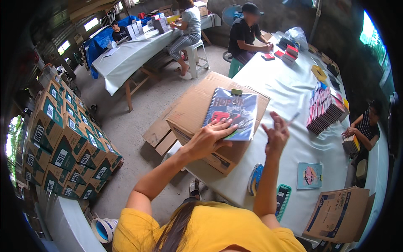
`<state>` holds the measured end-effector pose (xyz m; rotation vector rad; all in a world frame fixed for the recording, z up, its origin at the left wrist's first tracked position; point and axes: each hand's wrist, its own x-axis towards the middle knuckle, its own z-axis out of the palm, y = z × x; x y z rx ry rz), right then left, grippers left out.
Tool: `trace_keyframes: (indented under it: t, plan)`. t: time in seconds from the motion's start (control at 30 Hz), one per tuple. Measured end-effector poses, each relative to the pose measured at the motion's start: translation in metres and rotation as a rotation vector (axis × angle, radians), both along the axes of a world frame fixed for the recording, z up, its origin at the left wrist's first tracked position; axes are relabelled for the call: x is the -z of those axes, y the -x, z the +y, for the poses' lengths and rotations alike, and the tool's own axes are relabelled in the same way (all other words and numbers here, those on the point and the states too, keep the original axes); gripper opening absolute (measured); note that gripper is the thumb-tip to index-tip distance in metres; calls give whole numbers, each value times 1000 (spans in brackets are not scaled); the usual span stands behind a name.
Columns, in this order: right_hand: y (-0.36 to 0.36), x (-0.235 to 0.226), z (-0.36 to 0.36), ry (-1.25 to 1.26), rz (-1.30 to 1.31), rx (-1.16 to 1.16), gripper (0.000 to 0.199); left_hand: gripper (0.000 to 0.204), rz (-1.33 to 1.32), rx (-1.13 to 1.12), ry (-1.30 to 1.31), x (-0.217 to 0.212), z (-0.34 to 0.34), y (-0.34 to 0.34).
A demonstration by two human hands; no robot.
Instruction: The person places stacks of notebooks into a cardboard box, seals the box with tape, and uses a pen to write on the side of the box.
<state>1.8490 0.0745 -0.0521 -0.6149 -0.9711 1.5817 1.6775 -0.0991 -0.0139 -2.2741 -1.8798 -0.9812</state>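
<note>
A spiral notebook [245,110] with a dark, colourful cover and a glossy clear sheet lies on a closed cardboard box [189,110]. A small olive tab [236,91] sits at its top edge. My left hand [212,137] rests on the lower part of the cover, fingers stretched out. To the right of the notebook, my right hand [276,136] is raised above the white-covered table [235,178], holding a thin pen-like stick [294,117] that is blurred. Its exact kind cannot be made out.
Beside my right forearm are a blue roll-like object [255,178] and a green basket [283,200]. Another notebook [310,175], an open carton [336,214] and notebook stacks [325,109] stand rightward. Stacked cartons [67,147] fill the left. Several people work at tables.
</note>
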Motion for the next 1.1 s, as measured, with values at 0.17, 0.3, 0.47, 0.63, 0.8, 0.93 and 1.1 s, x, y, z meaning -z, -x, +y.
trace_keyframes:
  t: [0.17,0.3,0.47,0.63,0.8,0.93,1.1]
  plan:
    - [-11,-31,-17,-105,179,118,58,41,-1258,-157,-38,22,-16,26]
    - [-17,-58,-31,-340,57,145,59,67,-1753,-76,-744,28,-19,28]
    - [26,-85,-46,-249,39,69,31,48,-1845,-124,-577,48,-38,41]
    - [106,-102,-34,-177,-170,-192,25,28,-1910,-149,-402,48,-46,49]
    - [177,-51,8,-445,-570,9,28,22,-1890,-109,-365,49,-54,32]
    - [188,-36,3,-566,-755,210,25,20,-1906,-45,-406,54,-55,35]
    - [188,-21,3,-603,-685,242,26,22,-1897,-28,-439,57,-55,34]
